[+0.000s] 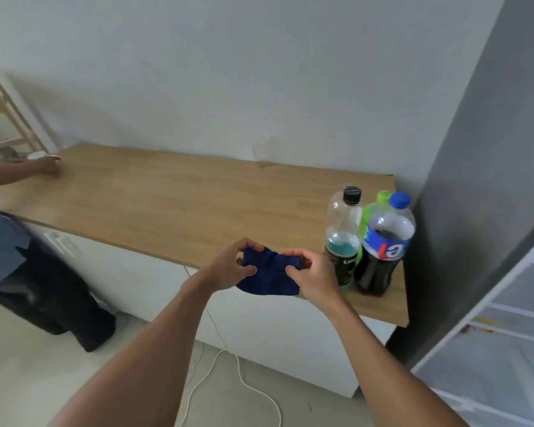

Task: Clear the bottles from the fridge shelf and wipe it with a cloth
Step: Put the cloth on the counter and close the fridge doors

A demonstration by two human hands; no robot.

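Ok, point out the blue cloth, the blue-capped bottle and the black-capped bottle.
blue cloth (270, 277), head view, middle of the fabric.
blue-capped bottle (386, 238), head view, on its blue label.
black-capped bottle (343, 223), head view, clear upper body.

Two long bare arms are showing with no sleeves in sight, and the left hand (228, 266) and right hand (313, 275) are wearing nothing.
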